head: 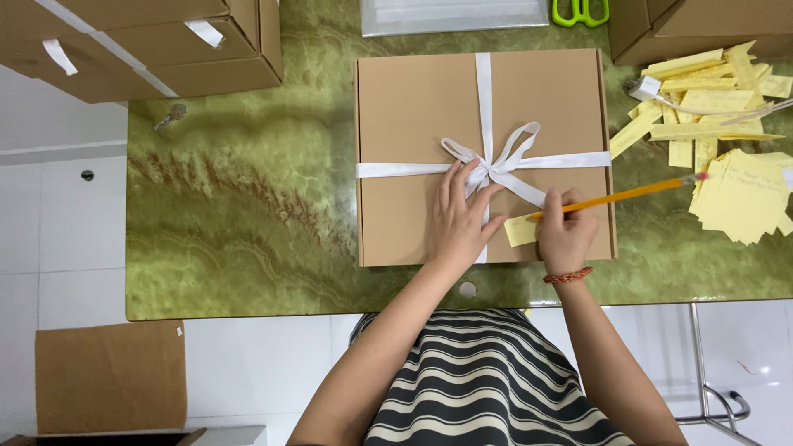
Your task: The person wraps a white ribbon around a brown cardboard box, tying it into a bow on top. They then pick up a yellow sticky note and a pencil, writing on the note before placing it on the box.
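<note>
Pressing flat on box [413, 124] beside bow [493, 165]: left hand [462, 219], grip wide. Right hand [566, 231] grip holds pencil [628, 196] over yellow slip [520, 230] on box.

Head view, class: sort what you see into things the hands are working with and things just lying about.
In use: brown box, white ribbon bow, yellow slip, pencil.

Lying about: green scissors, pile of yellow slips, stacked cartons, key.

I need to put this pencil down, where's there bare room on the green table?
Bare green marble table lies left of the ribbon-tied flat cardboard box, below the stacked cartons. The right side is crowded with yellow paper slips.
</note>
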